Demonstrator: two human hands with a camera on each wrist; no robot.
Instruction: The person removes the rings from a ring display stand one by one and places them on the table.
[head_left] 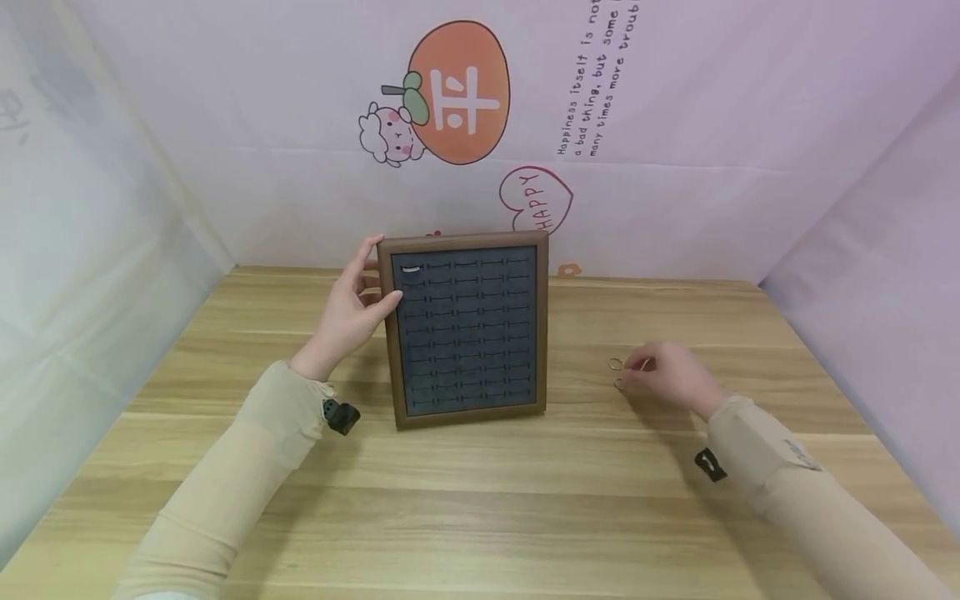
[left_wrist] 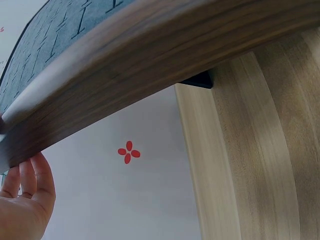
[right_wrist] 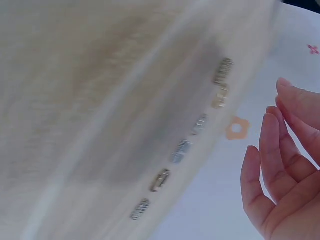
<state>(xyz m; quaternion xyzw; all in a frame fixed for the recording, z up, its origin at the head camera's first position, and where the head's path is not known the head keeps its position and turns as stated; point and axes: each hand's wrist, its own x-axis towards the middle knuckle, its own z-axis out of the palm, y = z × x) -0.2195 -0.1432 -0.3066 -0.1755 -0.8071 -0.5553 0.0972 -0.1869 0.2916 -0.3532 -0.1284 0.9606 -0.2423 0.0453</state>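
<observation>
A ring display board [head_left: 471,333] with a brown wooden frame [left_wrist: 115,65] and a dark grey slotted panel stands propped upright on the table. One silvery ring [head_left: 411,269] sits in its top left slot. My left hand [head_left: 352,308] grips the frame's upper left side, thumb on the front and fingers behind; the left wrist view shows those fingers [left_wrist: 37,175] against the wood. To the right, my right hand [head_left: 671,375] hovers low by some small rings [head_left: 616,364]. In the right wrist view several silver and gold rings [right_wrist: 181,151] lie in a row, apart from my loosely bent fingers [right_wrist: 272,155], with nothing visible between them.
The wood-grain table [head_left: 480,517] runs back to a printed white cloth [head_left: 300,192], which also closes off both sides. A dark support foot [left_wrist: 200,80] shows behind the board. Black wrist devices [head_left: 341,415] hang at both cuffs.
</observation>
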